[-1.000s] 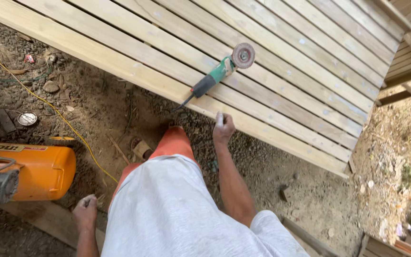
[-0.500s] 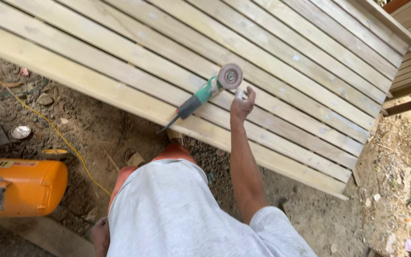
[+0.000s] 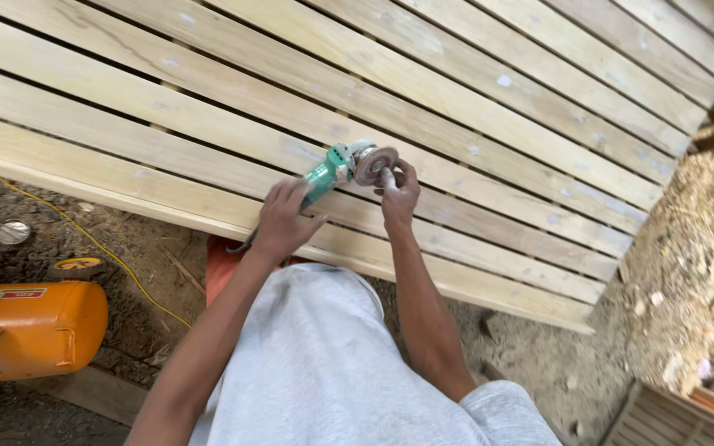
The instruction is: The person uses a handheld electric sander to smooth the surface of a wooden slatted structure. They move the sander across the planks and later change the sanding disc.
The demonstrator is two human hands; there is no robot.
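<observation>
Left hand (image 3: 281,219) wraps the green angle grinder (image 3: 332,169) body, right hand (image 3: 398,194) pinches by the disc (image 3: 373,163): rigid, hefty, grip the body, not the disc.

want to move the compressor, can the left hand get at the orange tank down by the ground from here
Probably not as things stand. The left hand is wrapped round the green angle grinder's body up on the pale wooden slat panel, while the orange metal tank lies low on the dirt, well apart; nothing blocks the way.
</observation>
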